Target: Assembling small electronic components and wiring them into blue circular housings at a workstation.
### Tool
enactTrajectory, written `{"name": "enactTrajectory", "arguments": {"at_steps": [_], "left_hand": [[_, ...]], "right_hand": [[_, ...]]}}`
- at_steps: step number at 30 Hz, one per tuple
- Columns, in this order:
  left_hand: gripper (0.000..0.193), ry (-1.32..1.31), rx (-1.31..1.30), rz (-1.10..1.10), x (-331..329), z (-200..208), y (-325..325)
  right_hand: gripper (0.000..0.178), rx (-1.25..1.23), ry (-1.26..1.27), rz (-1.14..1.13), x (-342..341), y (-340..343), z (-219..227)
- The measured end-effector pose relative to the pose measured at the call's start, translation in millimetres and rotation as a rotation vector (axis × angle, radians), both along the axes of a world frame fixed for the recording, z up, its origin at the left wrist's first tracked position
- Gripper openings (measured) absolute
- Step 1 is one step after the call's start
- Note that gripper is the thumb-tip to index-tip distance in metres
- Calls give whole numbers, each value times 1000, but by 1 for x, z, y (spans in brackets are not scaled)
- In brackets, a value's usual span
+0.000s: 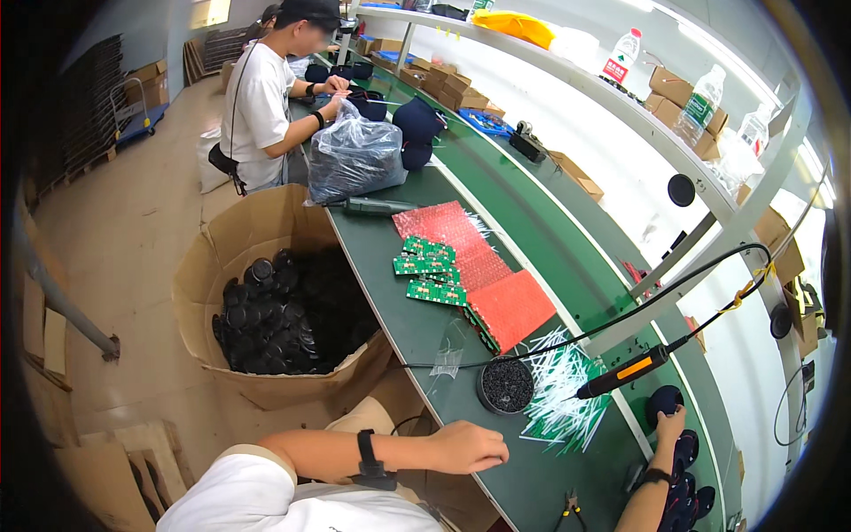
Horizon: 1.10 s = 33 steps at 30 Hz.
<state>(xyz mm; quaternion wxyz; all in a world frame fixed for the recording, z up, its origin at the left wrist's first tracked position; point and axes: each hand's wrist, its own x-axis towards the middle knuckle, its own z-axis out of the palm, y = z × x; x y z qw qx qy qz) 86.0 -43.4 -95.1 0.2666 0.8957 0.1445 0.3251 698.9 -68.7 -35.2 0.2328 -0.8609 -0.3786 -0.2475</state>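
Along the green counter (541,474), you've got one round tub (505,385) of black bits, one pair of pliers (573,509) and one black-and-orange electric screwdriver (623,371) on its cable; the white strips (567,399) and circuit boards (434,266) overlap too much for me to count. A darker green belt (510,199) runs alongside, a tiled floor (168,248) lies left with one big cardboard box (197,310) of black discs, and a co-worker (257,111) stands farther up. Your dark blue round piece (663,401) is over the belt, right at your right hand (671,427), its fingers pinching the near edge. Your left hand (470,447) is well apart from it, fingers curled toward the palm near the counter's edge.
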Motion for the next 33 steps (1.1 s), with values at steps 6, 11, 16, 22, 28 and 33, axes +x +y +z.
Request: {"name": "enactTrajectory", "arguments": {"at_steps": [6,11,16,22,28,33], "left_hand": [[17,-253,171,771,-105,57,122],[71,205,63,1071,-163,32,223],[67,312,-101,1015,-172,27,236],[67,-216,40,634,-162,65,161],[74,-176,-205,110,-118,76,40],[52,-274,-973,-30,-107,55,30]], "right_hand": [[43,-266,353,340,-196,-97,31],[43,-280,189,301,-323,-174,35],[29,-37,305,391,-389,-176,15],[21,218,1206,690,-477,-99,22],[29,221,1299,921,-524,-19,27],[20,82,1072,940,-529,-21,24]]}}
